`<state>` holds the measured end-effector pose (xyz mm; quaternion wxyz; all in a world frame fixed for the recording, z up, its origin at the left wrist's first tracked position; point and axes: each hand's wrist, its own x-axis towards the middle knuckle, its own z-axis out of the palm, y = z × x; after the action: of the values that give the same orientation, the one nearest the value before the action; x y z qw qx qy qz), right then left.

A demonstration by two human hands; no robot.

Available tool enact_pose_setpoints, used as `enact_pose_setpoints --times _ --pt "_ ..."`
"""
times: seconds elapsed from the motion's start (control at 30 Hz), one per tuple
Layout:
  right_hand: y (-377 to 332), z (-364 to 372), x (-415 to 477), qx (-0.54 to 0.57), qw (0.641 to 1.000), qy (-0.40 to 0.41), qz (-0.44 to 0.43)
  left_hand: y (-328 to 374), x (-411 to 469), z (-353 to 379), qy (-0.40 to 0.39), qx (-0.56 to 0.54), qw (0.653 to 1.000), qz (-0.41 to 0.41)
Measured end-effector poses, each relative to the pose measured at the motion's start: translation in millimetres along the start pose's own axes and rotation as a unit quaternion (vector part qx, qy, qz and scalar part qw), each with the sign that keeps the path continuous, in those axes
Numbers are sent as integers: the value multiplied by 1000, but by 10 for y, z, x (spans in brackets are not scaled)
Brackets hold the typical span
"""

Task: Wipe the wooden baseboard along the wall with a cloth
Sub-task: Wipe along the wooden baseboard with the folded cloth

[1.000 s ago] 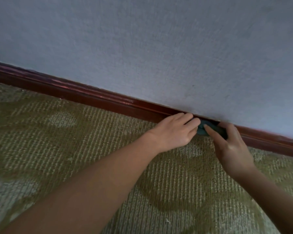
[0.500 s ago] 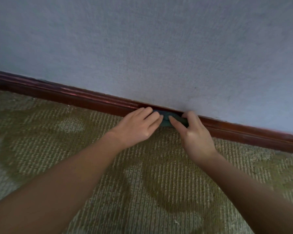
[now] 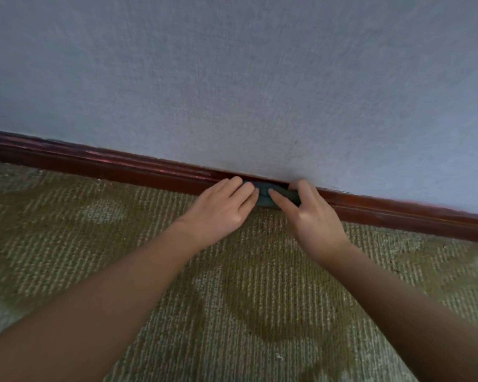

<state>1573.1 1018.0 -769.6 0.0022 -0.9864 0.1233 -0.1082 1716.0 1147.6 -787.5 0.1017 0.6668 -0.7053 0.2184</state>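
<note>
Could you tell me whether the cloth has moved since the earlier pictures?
Yes, the cloth slid left along the baseboard, crossing beneath the dark wall speck.

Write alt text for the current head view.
Two bare hands press a dark teal cloth against a reddish-brown wooden baseboard: the left hand rests on the cloth's left end, the right hand pinches its right end. Pale grey wall above, patterned olive carpet below.
</note>
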Motion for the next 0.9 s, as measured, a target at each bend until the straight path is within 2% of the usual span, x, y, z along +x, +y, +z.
enact_pose_setpoints --times 0.3,0.53,0.9 --pt "603 -138 -384 -31 999 -14 8 426 480 227 45 -31 998 19" --pt "840 -206 -523 -53 998 -31 12 593 663 314 28 -35 998 41" --pt "569 -153 -324 -24 1000 -1 13 300 474 137 17 -24 998 48"
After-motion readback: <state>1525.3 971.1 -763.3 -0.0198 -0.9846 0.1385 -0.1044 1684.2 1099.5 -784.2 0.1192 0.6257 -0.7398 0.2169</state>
